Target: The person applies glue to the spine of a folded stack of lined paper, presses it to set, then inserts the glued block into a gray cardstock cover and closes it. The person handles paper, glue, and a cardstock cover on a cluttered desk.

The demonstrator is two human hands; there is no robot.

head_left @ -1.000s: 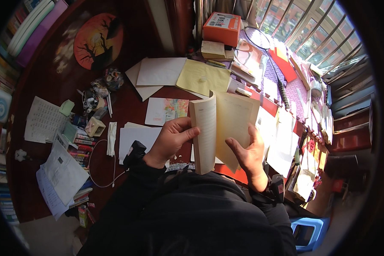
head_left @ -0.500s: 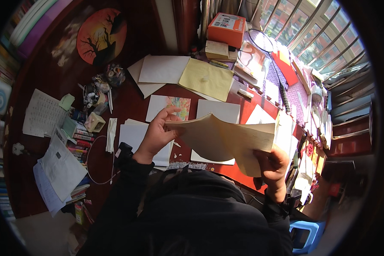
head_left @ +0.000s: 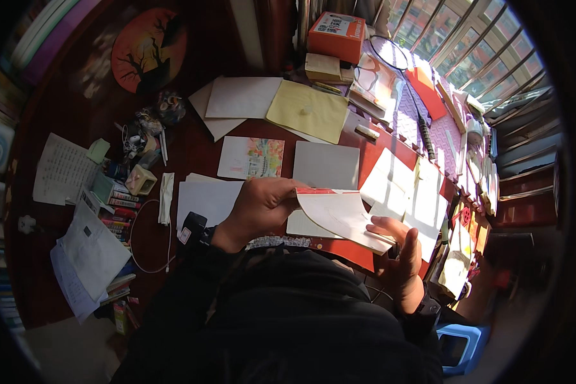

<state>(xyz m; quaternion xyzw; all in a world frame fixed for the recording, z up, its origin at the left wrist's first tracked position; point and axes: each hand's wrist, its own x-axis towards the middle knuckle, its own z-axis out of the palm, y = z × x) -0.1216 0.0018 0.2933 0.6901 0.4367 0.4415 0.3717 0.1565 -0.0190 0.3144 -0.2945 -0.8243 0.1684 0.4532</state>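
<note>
My left hand is closed on the left end of a thin paper notebook, which hangs tilted above the desk. The notebook shows a pale page and a red strip along its top edge. At its right end my right hand has its fingers spread, the fingertips close to the corner; whether they touch it I cannot tell. Beneath the notebook, a white sheet is partly hidden. Just beyond lie a card with a colourful picture and a plain grey card.
White papers lie beside my left wrist, sunlit sheets to the right. A yellow sheet and a white sheet are farther back. Books and a white cable are left, an orange box and racket far right.
The notebook has turned and dropped lower, now showing its red-edged side. My left hand has moved right and nearer with it. My right hand has let go and spread its fingers.
</note>
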